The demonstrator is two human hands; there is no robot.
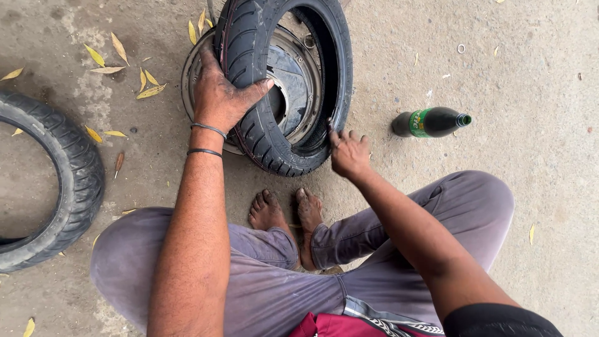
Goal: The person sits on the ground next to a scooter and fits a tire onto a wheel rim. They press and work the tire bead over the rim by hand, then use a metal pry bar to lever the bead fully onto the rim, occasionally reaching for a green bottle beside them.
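Two hands on a tyre half over its wheel

The left hand [221, 93] is clamped over the top of the black tyre [249, 75], palm on the tread, thumb spread toward the open centre and fingers wrapped out of sight over the far side. Two thin bands circle that wrist. The right hand [349, 153] sits lower and to the right, fingers curled narrow and pressed against the tyre's lower right edge; whether it holds anything small there I cannot tell.

The tyre stands tilted on the concrete floor [499, 75] just ahead of the person's bare feet [287, 212], leaning across a grey metal wheel [293, 87] that lies nearly flat beneath and inside it. The tyre's ring runs from upper left down to lower right, so its near edge rests close to the toes and its far edge rises away. The left hand is on the high, left part; the right hand is nearer the low part where rubber meets the rim. The wheel's hub shows through the tyre's opening between the two hands.

The person squats with knees wide in grey trousers [437, 212]. A second tyre [75, 175] lies flat on the floor well to the left. A dark bottle [430, 122] with a green label lies on its side to the right, apart from the right hand. Dry yellow leaves [125, 68] are scattered up left
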